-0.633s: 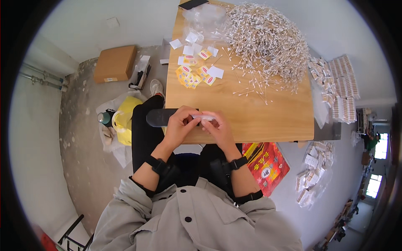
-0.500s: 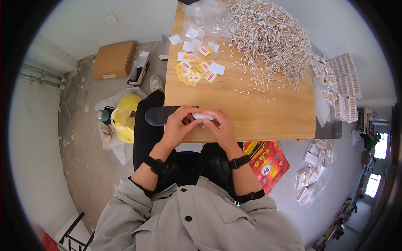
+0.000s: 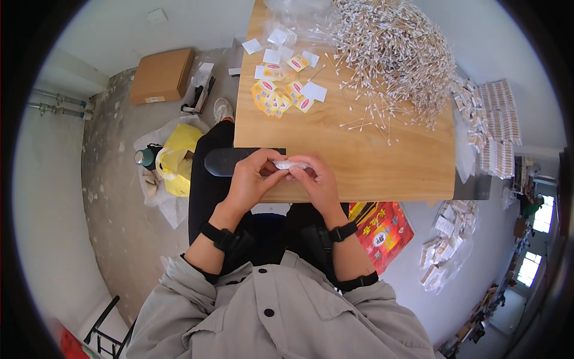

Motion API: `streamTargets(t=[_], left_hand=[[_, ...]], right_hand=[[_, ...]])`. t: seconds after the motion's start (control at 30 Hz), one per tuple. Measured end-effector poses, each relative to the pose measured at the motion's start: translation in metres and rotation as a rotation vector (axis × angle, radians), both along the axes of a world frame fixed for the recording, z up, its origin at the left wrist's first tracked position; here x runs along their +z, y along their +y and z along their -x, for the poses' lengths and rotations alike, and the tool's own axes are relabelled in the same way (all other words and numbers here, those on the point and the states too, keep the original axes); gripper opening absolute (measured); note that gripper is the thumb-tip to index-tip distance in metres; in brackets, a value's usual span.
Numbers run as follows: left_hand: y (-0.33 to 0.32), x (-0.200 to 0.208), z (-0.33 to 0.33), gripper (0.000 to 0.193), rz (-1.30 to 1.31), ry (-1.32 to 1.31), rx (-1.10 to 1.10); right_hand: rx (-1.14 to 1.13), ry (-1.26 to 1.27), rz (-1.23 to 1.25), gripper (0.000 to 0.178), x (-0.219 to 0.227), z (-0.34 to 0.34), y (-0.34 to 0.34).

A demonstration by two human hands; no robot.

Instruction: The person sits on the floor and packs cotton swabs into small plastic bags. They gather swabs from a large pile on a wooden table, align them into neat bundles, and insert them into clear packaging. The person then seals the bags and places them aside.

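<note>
My left hand (image 3: 247, 184) and my right hand (image 3: 320, 184) are closed together over the near edge of the wooden table (image 3: 382, 170). Between their fingers and thumbs is a bundle of cotton swabs (image 3: 289, 164), its lumpy white tips facing up; the fingers hide its lower part. A dark, round-ended flat board (image 3: 220, 163) lies by my left hand and juts past the table's left edge. Farther off, a big heap of loose cotton swabs (image 3: 397, 57) covers the far right of the table. Small yellow and white cards (image 3: 272, 102) are scattered at the far left.
Clear plastic bags (image 3: 305, 21) lie at the table's far edge. Stacked swab packs (image 3: 499, 113) stand beyond its right side, and more packs (image 3: 445, 236) lie lower right. On the floor are a red printed bag (image 3: 382, 236), a yellow bag (image 3: 182, 158) and a cardboard box (image 3: 161, 76).
Both hands keep hold of the bundle at nearly the same place, with the fingers shifting slightly on it. The whole view has tilted a little; nothing on the table has visibly been moved.
</note>
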State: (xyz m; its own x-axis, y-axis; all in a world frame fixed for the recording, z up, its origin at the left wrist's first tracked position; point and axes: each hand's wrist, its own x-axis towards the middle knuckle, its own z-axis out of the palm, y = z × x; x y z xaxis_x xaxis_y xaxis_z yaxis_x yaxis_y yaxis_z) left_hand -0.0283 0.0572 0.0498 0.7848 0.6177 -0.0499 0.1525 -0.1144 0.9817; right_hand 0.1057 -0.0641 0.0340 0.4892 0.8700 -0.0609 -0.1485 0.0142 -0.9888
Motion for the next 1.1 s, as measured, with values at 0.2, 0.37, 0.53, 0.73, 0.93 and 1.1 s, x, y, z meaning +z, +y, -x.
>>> streamTargets(t=[0.2, 0.37, 0.53, 0.73, 0.93, 1.1], left_hand=[[0.000, 0.000, 0.003, 0.020, -0.031, -0.045, -0.025], [-0.005, -0.001, -0.001, 0.014, 0.171, -0.059, 0.039], [-0.011, -0.007, -0.004, 0.012, 0.318, -0.046, 0.098], [-0.019, -0.015, -0.008, 0.015, 0.586, -0.074, 0.241], [-0.019, -0.008, -0.002, 0.019, 0.170, -0.102, 0.093], [-0.018, 0.000, 0.001, 0.025, -0.031, -0.029, 0.056]], right_hand=[[0.004, -0.051, -0.015, 0.016, -0.003, 0.001, 0.001], [-0.049, 0.007, -0.007, 0.015, -0.003, 0.005, 0.001], [-0.096, -0.018, 0.040, 0.015, -0.005, 0.011, 0.003], [-0.240, 0.385, 0.194, 0.017, 0.007, 0.019, 0.013], [-0.276, 0.443, 0.222, 0.017, 0.010, 0.020, 0.016], [-0.209, 0.489, 0.201, 0.017, 0.005, 0.015, 0.015]])
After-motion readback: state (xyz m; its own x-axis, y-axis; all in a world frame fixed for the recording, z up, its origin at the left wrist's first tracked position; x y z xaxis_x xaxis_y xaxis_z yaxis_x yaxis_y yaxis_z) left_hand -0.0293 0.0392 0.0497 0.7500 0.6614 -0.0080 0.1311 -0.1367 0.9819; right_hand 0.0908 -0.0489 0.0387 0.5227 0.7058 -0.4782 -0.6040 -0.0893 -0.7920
